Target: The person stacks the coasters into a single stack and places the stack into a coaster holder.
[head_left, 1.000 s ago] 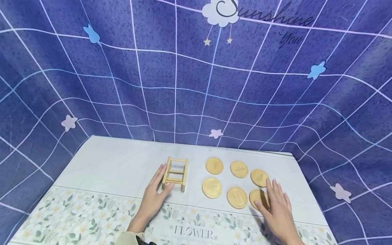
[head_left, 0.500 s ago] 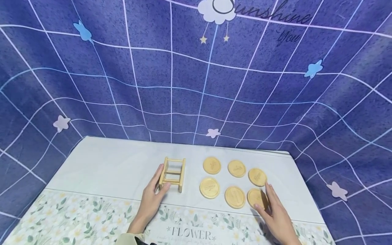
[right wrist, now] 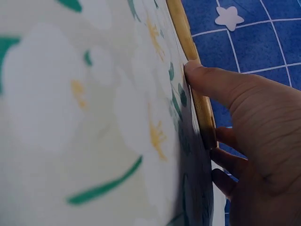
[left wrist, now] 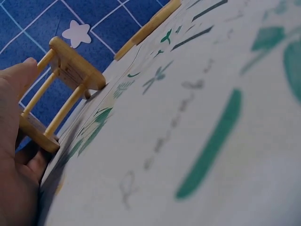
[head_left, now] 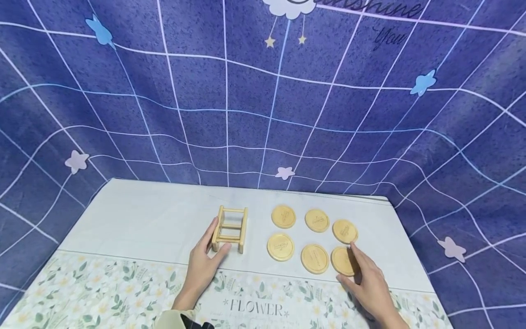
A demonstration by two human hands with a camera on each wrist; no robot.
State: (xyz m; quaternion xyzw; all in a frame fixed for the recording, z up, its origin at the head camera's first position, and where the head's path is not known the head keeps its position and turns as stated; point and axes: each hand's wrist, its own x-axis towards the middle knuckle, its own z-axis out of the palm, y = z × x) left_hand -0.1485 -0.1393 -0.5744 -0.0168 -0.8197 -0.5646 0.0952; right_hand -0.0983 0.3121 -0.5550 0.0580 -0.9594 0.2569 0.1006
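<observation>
A small wooden rack (head_left: 231, 226) with two side panels and round crossbars stands left of centre. My left hand (head_left: 202, 269) holds it at the near left corner, fingers along the outer side and thumb at the front. In the left wrist view, the side panel of the rack (left wrist: 75, 63) shows beside the thumb. Several round wooden coasters (head_left: 281, 247) with engraved faces lie flat in two rows to the right. My right hand (head_left: 370, 288) pinches the near right coaster (head_left: 342, 261) by its edge; the right wrist view shows thumb and fingers along this coaster (right wrist: 203, 110).
Both hands work over a white table cover (head_left: 152, 214) whose near part has a printed flower border (head_left: 102, 292). A blue gridded curtain (head_left: 246, 105) with star shapes hangs behind and at both sides. The table's back edge meets this curtain.
My right hand has drawn in around the near right coaster, its fingers bending and thumb meeting the near edge. My left hand stays at the rack. The head view has shifted slightly.
</observation>
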